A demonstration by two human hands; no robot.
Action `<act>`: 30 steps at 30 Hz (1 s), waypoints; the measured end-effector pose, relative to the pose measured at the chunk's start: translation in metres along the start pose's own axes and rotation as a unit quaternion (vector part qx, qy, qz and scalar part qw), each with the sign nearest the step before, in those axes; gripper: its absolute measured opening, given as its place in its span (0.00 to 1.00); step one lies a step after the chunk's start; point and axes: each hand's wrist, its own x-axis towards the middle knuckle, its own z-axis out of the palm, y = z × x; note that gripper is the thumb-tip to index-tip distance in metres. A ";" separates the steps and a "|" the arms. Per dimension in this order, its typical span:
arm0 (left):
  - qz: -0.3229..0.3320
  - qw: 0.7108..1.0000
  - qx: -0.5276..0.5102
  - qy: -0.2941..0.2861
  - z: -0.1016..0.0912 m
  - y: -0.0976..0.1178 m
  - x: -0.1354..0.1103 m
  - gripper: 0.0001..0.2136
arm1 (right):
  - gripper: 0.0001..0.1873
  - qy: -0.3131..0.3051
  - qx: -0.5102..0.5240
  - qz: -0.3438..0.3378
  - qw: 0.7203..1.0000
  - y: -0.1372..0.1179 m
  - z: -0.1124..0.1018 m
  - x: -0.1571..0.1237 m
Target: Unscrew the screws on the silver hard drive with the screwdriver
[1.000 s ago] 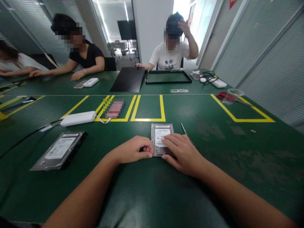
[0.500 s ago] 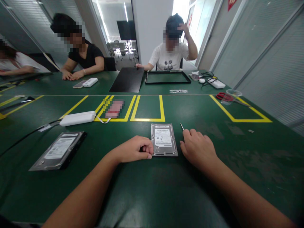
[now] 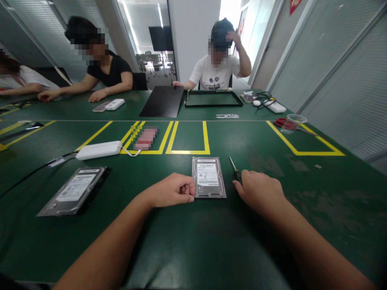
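Note:
A hard drive (image 3: 208, 177) with a white label lies flat, label up, on the green table in front of me. At its left edge is my left hand (image 3: 173, 189), fingers curled in and the fingertips and thumb against the drive's side. To the right of the drive, my right hand (image 3: 261, 191) is closed over the dark handle of a screwdriver (image 3: 237, 173). Its thin metal shaft points away from me and a little left; the rear of the handle is hidden under my palm. A second hard drive (image 3: 74, 191) lies farther left.
A white power strip (image 3: 99, 150) with a black cord and a pink phone (image 3: 146, 138) lie beyond the left drive. Red-handled scissors (image 3: 282, 124) and a clear plastic cup (image 3: 292, 123) are at the right. Across the table are a black panel (image 3: 163, 100), a black frame (image 3: 214, 105) and seated people.
My right hand has shifted a little to the right, so more of the screwdriver's handle shows. My left hand and the drive stay put. A person at the left has reached an arm out sideways.

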 end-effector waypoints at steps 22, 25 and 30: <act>-0.007 0.989 -0.143 -0.035 0.003 -0.027 0.008 0.09 | 0.16 0.308 0.224 0.017 0.924 0.018 -0.010 0.004; -0.008 0.989 -0.142 -0.039 0.002 -0.024 0.008 0.09 | 0.16 0.367 0.360 -0.014 0.857 0.020 -0.009 0.003; -0.016 0.986 -0.158 -0.043 0.001 -0.022 0.008 0.09 | 0.15 0.353 0.550 -0.060 0.754 0.011 -0.015 -0.001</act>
